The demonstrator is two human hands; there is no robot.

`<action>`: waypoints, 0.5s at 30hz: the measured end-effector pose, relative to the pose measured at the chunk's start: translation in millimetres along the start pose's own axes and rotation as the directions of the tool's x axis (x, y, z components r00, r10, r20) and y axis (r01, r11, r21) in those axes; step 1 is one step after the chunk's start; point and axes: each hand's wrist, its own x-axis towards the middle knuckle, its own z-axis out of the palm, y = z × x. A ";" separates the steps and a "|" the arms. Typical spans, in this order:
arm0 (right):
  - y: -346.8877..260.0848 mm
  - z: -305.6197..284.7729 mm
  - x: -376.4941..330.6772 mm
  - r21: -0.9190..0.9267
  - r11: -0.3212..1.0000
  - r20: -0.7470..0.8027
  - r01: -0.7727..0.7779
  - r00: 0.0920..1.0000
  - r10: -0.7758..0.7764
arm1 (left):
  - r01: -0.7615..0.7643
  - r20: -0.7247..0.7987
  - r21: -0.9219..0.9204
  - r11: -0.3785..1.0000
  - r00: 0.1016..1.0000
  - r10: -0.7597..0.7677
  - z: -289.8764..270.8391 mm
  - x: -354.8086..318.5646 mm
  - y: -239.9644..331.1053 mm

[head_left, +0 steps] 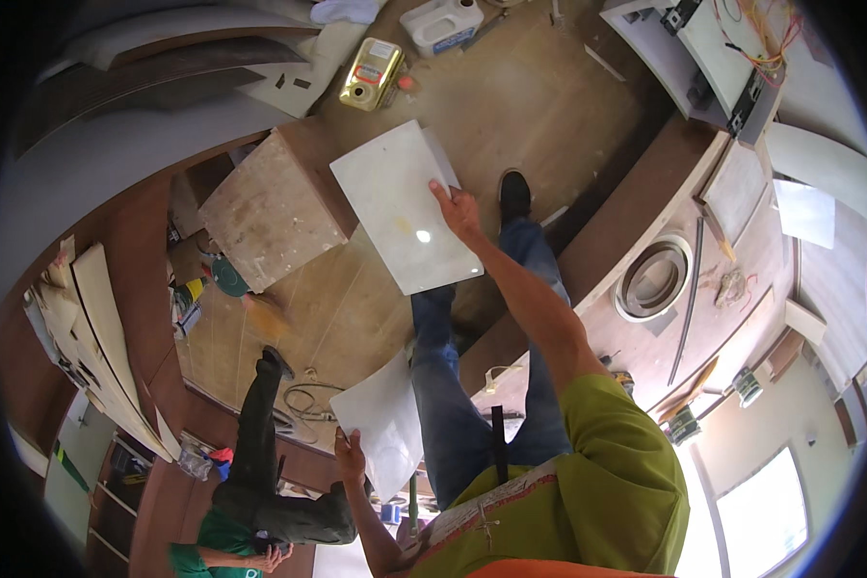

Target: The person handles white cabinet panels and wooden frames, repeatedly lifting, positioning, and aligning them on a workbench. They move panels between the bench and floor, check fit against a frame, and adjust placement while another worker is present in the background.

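The floor [539,96] was brown wood, dusty in places. A worn wooden box [270,212] stood on it, with a gold can [371,72] and a white jug [441,24] farther off. Dark wood panels [144,260] lined one side, pale boards [106,328] leaning against them. A curved counter [645,202] held a round opening [653,279]. Daylight came through a window [766,511].
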 end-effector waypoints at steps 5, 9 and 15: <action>20.9 -56.3 -9.5 0.127 0.963 -0.107 -0.239 0.962 0.253 | -0.032 0.004 0.008 0.999 0.999 0.032 -1.8 1.1 16.1; 14.5 -126.0 -9.4 0.540 0.826 -0.170 -0.163 0.940 0.296 | -0.054 0.070 0.025 0.998 0.996 0.053 7.1 15.7 37.9; 4.3 -218.7 29.8 0.557 0.830 -0.449 0.023 0.849 0.278 | -0.150 0.142 0.143 0.978 0.981 0.130 24.9 36.7 124.0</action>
